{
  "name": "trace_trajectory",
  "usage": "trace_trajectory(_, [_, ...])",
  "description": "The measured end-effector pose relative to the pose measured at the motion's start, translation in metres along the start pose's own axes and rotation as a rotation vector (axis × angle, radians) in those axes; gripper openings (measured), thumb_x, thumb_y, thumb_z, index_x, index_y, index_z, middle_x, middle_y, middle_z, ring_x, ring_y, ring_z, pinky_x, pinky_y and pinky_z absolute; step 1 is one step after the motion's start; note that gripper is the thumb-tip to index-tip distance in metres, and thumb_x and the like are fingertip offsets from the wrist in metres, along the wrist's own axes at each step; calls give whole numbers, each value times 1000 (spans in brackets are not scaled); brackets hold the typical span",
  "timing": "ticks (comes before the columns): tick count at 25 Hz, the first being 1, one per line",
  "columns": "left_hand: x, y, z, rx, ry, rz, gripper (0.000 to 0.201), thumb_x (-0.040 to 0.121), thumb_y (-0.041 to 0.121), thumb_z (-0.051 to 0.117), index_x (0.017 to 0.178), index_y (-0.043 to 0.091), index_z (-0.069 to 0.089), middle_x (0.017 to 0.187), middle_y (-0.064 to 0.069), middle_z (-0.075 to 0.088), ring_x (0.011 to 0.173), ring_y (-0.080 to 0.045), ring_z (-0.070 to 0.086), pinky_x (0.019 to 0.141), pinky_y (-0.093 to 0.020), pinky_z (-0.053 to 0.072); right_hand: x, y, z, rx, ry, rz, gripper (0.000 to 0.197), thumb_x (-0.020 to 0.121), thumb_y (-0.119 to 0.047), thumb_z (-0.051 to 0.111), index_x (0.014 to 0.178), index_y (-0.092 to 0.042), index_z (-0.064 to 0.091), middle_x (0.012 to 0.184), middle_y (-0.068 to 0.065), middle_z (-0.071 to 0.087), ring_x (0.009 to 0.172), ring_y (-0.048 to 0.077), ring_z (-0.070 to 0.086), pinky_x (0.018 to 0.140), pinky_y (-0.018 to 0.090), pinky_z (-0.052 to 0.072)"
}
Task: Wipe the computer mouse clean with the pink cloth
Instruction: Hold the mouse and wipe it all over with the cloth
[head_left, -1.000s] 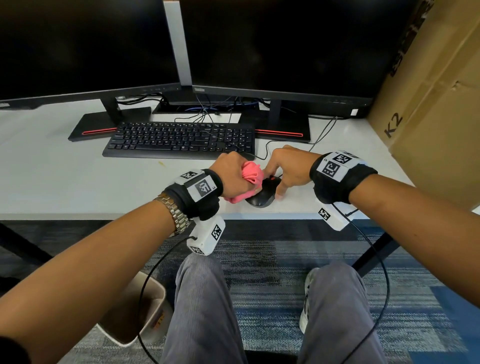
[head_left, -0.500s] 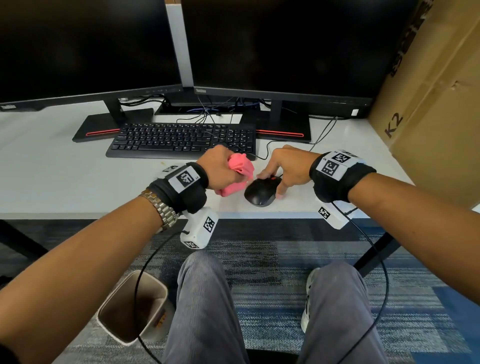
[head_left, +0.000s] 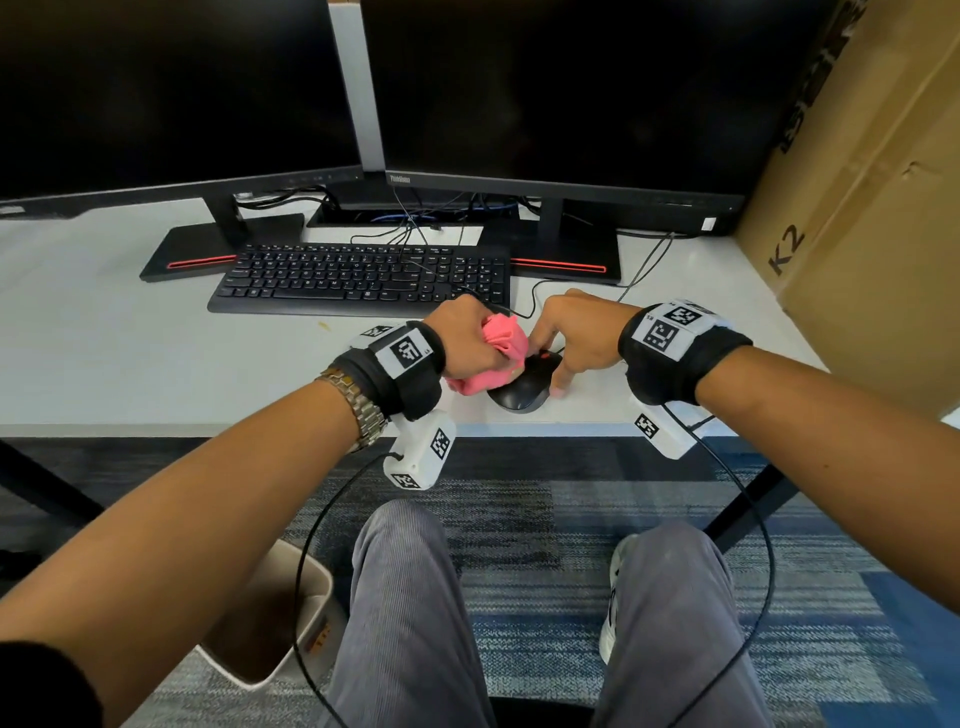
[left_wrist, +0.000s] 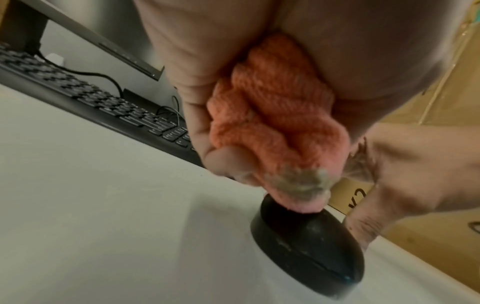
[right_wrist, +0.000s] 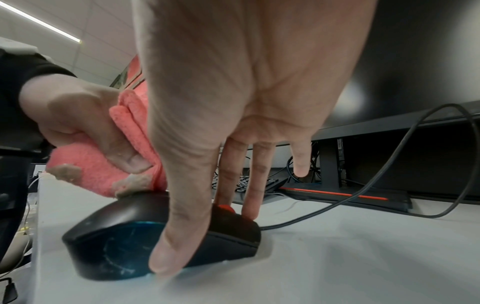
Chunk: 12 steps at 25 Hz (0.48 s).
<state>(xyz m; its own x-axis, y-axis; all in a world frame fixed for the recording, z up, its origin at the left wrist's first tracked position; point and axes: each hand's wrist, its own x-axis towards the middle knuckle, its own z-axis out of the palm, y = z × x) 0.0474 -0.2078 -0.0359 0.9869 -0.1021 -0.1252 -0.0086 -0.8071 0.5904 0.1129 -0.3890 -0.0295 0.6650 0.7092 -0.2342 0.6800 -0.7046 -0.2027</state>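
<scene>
one pink cloth (head_left: 501, 343) clenched in left fingers (left_wrist: 192, 98), right fingers (right_wrist: 255, 185) pinching one mouse (head_left: 522, 392)

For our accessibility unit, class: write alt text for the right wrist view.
A right hand holds a black mouse steady on a white desk, thumb against its side, fingers on its front. Beside it, a left hand presses a bunched pink cloth, grey with dirt in spots, onto the mouse's back.

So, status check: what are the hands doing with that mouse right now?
Left hand grips cloth, pressed on mouse. Right hand holds mouse, thumb at its side. Nothing in the way.
</scene>
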Motion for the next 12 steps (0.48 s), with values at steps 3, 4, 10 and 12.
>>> trace_trajectory(3, [-6,9,1,129,35,43,17,73,21,66,61,13,57,55,-1,55,52,-17,50,49,-21,43,-1,-3,-1,2,6,7,46,65,-28,91,109,-27,78,95,-1,74,96,22,60,84,34,50])
trace_trajectory(4, [-8,12,1,168,51,60,17,74,21,66,62,13,57,55,-2,55,52,-17,50,47,-20,42,-2,-4,-2,-2,7,5,46,64,-28,92,108,-28,78,98,0,76,96,23,62,86,37,52])
trace_trajectory(10, [-14,28,17,267,-20,169,26,78,19,61,55,14,48,48,0,48,48,-17,45,48,-21,40,-3,-8,-3,-32,18,12,41,66,-17,90,105,-22,80,98,6,77,97,27,66,84,42,56])
trace_trajectory(12, [-16,28,21,271,-36,194,25,78,19,63,57,14,50,50,-1,50,47,-17,46,46,-16,37,-2,-8,-2,-46,21,15,40,68,-14,88,106,-23,80,97,8,77,98,29,66,83,46,56])
